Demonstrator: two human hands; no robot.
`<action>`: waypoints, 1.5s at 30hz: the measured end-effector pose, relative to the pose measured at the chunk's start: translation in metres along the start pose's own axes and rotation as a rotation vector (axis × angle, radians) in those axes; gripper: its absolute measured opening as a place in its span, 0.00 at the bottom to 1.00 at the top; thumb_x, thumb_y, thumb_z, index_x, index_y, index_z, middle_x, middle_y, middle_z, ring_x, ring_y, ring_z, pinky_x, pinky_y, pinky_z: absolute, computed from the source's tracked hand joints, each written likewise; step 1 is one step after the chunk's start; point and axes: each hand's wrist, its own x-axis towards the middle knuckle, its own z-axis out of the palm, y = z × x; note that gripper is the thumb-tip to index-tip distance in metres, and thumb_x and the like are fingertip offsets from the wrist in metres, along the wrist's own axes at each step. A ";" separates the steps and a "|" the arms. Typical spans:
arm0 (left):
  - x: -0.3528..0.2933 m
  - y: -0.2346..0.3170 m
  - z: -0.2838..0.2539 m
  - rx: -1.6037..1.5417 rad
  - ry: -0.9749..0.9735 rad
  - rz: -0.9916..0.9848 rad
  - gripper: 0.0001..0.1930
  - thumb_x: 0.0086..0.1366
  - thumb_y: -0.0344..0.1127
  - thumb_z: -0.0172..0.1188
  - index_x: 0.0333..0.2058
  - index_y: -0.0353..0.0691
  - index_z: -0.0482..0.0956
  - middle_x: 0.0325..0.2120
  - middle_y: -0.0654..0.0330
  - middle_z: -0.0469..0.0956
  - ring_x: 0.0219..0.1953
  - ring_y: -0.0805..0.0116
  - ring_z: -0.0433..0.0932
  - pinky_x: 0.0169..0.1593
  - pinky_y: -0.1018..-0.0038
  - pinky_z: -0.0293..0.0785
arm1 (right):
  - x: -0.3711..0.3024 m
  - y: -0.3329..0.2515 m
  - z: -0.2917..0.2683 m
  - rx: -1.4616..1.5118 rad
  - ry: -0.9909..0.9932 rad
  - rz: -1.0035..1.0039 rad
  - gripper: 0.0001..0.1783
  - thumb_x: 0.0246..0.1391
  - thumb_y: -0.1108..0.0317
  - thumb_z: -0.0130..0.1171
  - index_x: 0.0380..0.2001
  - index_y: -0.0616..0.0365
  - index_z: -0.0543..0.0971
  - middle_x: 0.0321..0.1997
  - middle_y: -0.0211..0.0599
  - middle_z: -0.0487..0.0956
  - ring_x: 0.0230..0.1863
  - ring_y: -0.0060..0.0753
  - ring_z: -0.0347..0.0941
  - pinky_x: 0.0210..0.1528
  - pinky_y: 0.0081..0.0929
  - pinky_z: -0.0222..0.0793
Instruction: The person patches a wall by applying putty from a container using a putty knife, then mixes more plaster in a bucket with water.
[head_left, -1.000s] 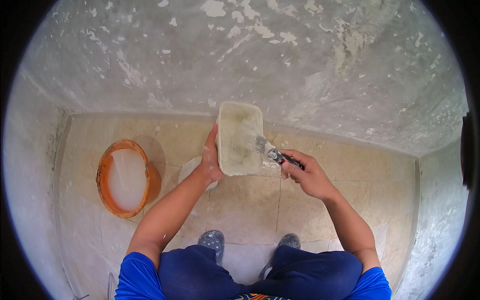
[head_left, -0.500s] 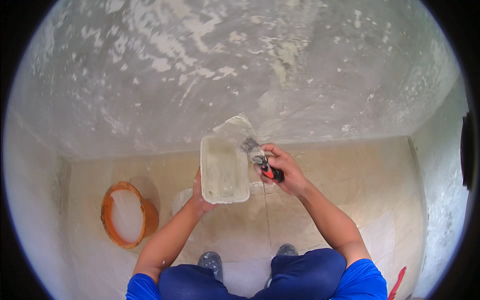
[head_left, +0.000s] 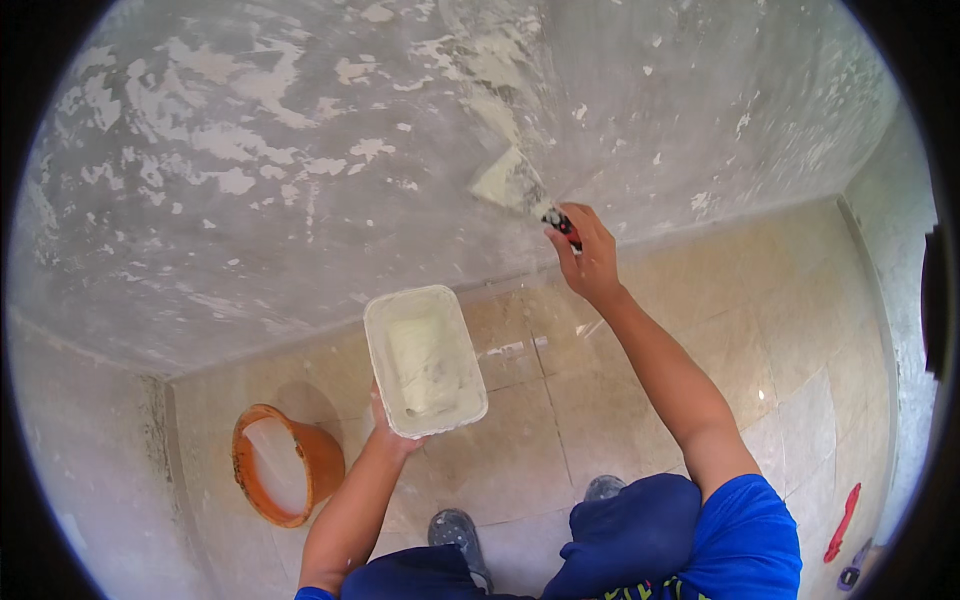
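Note:
My left hand (head_left: 393, 428) is closed on a white rectangular tub (head_left: 470, 385), held in front of me with pale putty (head_left: 425, 365) in its bottom. Most of those fingers are hidden beneath and behind the tub. My right hand (head_left: 592, 255), farther out and to the right, grips the black and red handle of a putty knife (head_left: 560, 222). The wide blade, coated with pale putty, lies against the grey wall (head_left: 350, 235). Just above the blade runs a streak of fresh putty (head_left: 497, 112).
An orange bucket (head_left: 320, 465) with whitish liquid stands on the tiled floor (head_left: 510, 450) at the left. A red strip-like object (head_left: 843, 522) and a small dark purple item (head_left: 850, 577) lie at the lower right. My shoes (head_left: 455, 535) are below the tub.
My right hand has moved the putty knife from beside the tub up and right onto the wall. The tub now sits a little lower and tilted. My view has also turned.

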 end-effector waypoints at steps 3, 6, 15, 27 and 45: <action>0.001 -0.004 -0.006 0.035 0.086 0.016 0.35 0.75 0.61 0.49 0.72 0.47 0.68 0.66 0.53 0.76 0.63 0.46 0.79 0.64 0.41 0.77 | -0.003 0.022 0.008 -0.052 0.026 0.088 0.19 0.59 0.75 0.70 0.53 0.61 0.78 0.43 0.47 0.81 0.39 0.45 0.80 0.42 0.33 0.76; 0.001 -0.003 -0.021 0.011 0.074 0.025 0.35 0.75 0.61 0.49 0.73 0.48 0.67 0.66 0.53 0.75 0.64 0.46 0.78 0.65 0.42 0.77 | -0.023 0.043 0.021 0.129 0.052 0.230 0.18 0.59 0.76 0.70 0.52 0.60 0.79 0.41 0.41 0.80 0.32 0.33 0.76 0.39 0.27 0.73; -0.024 0.006 0.012 0.076 0.212 0.136 0.35 0.75 0.62 0.49 0.72 0.49 0.68 0.67 0.55 0.75 0.64 0.47 0.78 0.65 0.42 0.77 | -0.069 0.037 0.010 0.305 -0.012 0.630 0.12 0.62 0.70 0.70 0.45 0.64 0.81 0.29 0.27 0.77 0.31 0.15 0.66 0.33 0.20 0.64; -0.060 0.014 0.031 0.020 0.326 0.229 0.33 0.75 0.60 0.49 0.70 0.45 0.70 0.64 0.51 0.77 0.62 0.44 0.79 0.63 0.39 0.77 | -0.077 0.077 0.047 0.202 -0.147 0.929 0.30 0.61 0.46 0.71 0.21 0.65 0.82 0.16 0.34 0.76 0.19 0.23 0.68 0.25 0.30 0.65; 0.003 -0.011 0.054 0.020 0.118 -0.032 0.35 0.75 0.61 0.50 0.71 0.45 0.69 0.64 0.52 0.77 0.62 0.46 0.80 0.64 0.40 0.77 | -0.067 0.036 -0.021 0.126 -0.292 0.753 0.26 0.65 0.50 0.68 0.24 0.64 0.79 0.18 0.34 0.71 0.23 0.24 0.63 0.28 0.32 0.62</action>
